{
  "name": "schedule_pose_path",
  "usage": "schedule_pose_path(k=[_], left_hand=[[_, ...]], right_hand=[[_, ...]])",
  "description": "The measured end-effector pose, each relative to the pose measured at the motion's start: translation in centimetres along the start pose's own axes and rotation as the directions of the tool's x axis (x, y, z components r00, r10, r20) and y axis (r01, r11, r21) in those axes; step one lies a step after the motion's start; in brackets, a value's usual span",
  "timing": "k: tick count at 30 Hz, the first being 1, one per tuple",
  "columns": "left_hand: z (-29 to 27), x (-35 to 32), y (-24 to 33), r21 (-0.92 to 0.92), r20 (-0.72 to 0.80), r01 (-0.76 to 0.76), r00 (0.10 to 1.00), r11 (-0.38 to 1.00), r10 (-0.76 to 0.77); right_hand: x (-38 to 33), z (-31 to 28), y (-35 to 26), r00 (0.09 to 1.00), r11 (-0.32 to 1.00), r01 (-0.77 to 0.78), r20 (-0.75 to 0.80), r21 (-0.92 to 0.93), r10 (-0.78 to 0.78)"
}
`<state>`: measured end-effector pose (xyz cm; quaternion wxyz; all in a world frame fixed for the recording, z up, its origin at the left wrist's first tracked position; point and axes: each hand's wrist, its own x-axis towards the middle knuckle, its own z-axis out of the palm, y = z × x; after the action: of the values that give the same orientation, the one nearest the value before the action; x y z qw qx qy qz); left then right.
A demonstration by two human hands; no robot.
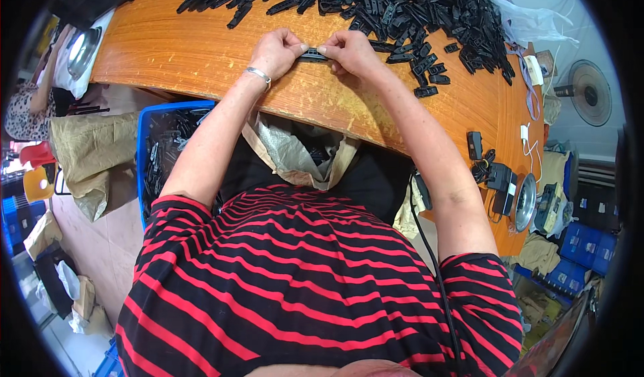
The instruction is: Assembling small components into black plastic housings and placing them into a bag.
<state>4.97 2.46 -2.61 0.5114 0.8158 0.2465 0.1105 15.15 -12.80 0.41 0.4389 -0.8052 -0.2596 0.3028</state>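
Observation:
A small, long black plastic part (313,56) is pinched at its two ends above the wooden table (201,55). My left hand (276,54) closes thumb and fingers on its left end, and a bracelet circles that wrist. On the right end, my right hand (350,53) grips with thumb and forefinger, the other fingers curled under. The fingertips hide both ends of the part, so its exact kind is unclear. Just beyond my hands spreads a large heap of similar black plastic parts (396,8), with several strays lying near my right forearm.
Below the table edge, an open woven sack (268,142) rests at my lap, beside a blue crate (143,155) holding black parts. Power adapters (500,178) and a round metal dish (526,202) lie at the right. A fan (590,93) stands beyond; another person's arm (47,85) shows far left.

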Motion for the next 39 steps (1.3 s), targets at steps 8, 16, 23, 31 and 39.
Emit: schedule_pose_path(k=[8, 16, 23, 31, 39], left_hand=[[-0.1, 0.7, 0.4, 0.214, 0.045, -0.012, 0.999, 0.977, 0.002], [-0.2, 0.5, 0.7, 0.258, 0.052, -0.061, 0.997, 0.964, 0.049], [-0.2, -2.3, 1.8, 0.299, 0.081, -0.104, 0.993, 0.949, 0.084], [-2.9, -2.4, -1.4, -0.025, 0.082, -0.071, 0.994, 0.997, 0.073], [-1.8, 3.4, 0.6, 0.514, -0.261, -0.244, 0.869, 0.822, 0.421]], right_hand=[[2.0, -0.3, 0.4, 0.999, 0.986, 0.01, 0.05, -0.169, -0.001], [1.4, -0.3, 0.1, 0.995, 0.916, 0.064, -0.047, -0.396, -0.089], [-1.5, 1.2, 0.9, 0.993, 0.983, 0.03, -0.105, -0.184, -0.05], [-11.5, 5.5, 2.4, 0.775, 0.656, 0.558, 0.037, -0.508, -0.631], [-13.9, 9.1, 5.3, 0.691, 0.484, 0.671, 0.239, -0.561, -0.682]])
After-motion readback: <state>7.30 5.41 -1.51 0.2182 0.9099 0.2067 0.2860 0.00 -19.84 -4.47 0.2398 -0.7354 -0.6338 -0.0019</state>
